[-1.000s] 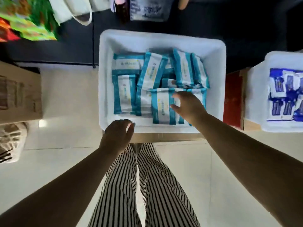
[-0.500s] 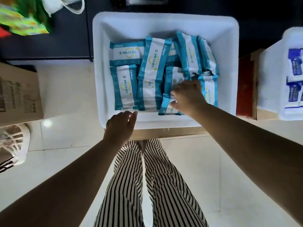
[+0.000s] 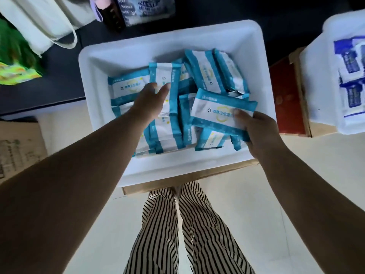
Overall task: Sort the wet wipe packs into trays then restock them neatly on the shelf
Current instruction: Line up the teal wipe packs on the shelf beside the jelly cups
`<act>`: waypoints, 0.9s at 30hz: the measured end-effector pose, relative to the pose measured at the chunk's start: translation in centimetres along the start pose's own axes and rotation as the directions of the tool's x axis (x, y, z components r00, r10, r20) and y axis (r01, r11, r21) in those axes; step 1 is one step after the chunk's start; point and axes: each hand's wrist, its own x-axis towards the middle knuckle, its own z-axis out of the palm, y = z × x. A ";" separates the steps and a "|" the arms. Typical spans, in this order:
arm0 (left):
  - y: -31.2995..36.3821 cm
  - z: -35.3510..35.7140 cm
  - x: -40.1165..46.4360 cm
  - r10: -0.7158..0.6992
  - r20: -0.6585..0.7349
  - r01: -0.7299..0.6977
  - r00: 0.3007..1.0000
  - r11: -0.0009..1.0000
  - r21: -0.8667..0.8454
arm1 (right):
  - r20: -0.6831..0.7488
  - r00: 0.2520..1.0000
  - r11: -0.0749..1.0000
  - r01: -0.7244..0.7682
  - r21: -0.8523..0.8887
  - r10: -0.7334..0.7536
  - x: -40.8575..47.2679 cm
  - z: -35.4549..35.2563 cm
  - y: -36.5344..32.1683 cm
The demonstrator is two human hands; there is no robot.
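A white tray [image 3: 197,169] in front of me holds several teal-and-white wet wipe packs, some flat, some leaning at the back. My right hand [image 3: 260,133] grips one teal pack [image 3: 215,109], lifted above the others at the tray's right side, thumb on top. My left hand [image 3: 150,99] reaches over the packs on the left with fingers stretched out, above a flat pack [image 3: 128,86]; I cannot tell whether it touches. A second white tray [image 3: 316,91] at the right edge holds dark blue packs [image 3: 349,64].
The teal tray sits on a cardboard box [image 3: 177,180]. A red box [image 3: 286,103] stands between the trays. Another cardboard box [image 3: 17,147] is at the left. Green packaging [image 3: 13,62] and a white bag [image 3: 45,22] lie on the dark surface behind. My striped trouser legs are below.
My right hand has picked a teal pack up out of the tray's front right. My left hand has left the tray's front rim and moved forward over the left packs.
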 end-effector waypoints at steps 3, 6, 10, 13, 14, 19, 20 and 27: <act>1.3 2.3 -0.2 -0.107 0.055 0.104 0.993 0.993 0.064 | -0.034 0.995 0.985 -0.084 0.152 0.090 0.4 -0.3 0.6; 0.8 4.0 -2.8 -0.071 0.106 0.059 0.992 0.992 0.113 | -0.119 0.986 0.974 -0.092 0.207 0.119 0.3 -0.9 0.5; -0.5 3.4 -4.0 -0.004 0.063 -0.007 0.998 0.985 0.175 | -0.118 0.986 0.955 -0.081 0.284 0.119 0.5 -1.8 0.3; -0.4 1.2 -1.2 0.092 -0.054 -0.077 0.994 0.969 0.233 | -0.073 0.993 0.943 -0.062 0.327 0.091 1.2 -2.1 0.1; -0.6 0.6 0.1 0.104 -0.045 -0.087 0.994 0.956 0.279 | -0.069 0.995 0.940 -0.050 0.337 0.078 1.4 -2.1 0.1; -0.6 -0.2 3.4 -0.032 0.119 0.008 0.992 0.981 0.196 | -0.043 0.996 0.926 -0.057 0.374 0.079 2.5 -2.3 0.7; -0.5 -0.3 3.5 -0.042 0.118 0.019 0.992 0.982 0.188 | -0.032 0.996 0.926 -0.070 0.370 0.088 2.6 -2.3 1.0; 0.5 -2.5 1.0 -0.071 0.137 0.043 0.988 0.979 0.199 | 0.060 0.996 0.922 -0.089 0.378 0.071 0.5 -2.5 0.5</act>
